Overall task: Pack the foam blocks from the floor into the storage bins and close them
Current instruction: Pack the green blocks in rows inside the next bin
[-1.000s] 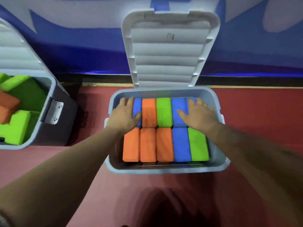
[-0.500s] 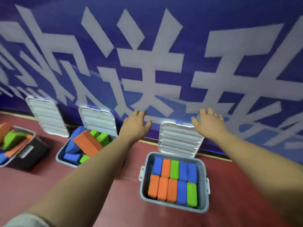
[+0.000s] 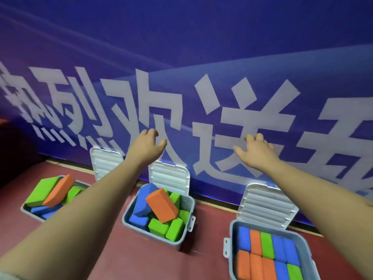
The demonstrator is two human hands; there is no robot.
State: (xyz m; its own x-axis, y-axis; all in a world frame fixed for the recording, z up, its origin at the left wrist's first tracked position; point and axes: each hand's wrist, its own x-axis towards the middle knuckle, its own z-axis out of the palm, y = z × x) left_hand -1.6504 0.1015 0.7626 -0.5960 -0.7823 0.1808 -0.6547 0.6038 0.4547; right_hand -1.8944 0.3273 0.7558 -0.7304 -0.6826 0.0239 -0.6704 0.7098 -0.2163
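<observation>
Three grey storage bins stand open on the red floor along a blue wall. The right bin (image 3: 306, 245) holds orange, blue and green foam blocks packed flat in two neat rows, its white lid (image 3: 266, 207) leaning back. The middle bin (image 3: 129, 217) holds jumbled blocks with an orange block (image 3: 161, 205) tilted on top. The left bin (image 3: 26, 209) is piled with green and orange blocks. My left hand (image 3: 147, 146) and my right hand (image 3: 256, 150) are stretched out in the air in front of the wall, fingers loose, holding nothing.
The blue wall banner (image 3: 201, 57) with large white characters runs behind the bins. Red floor (image 3: 141, 259) spreads in front of them. The white lids of the middle bin (image 3: 169, 176) and the left bin (image 3: 105, 162) lean against the wall.
My hands have lifted off the packed blocks in the right bin and risen into the air. The view pulled back and swung left, bringing all three bins into sight.
</observation>
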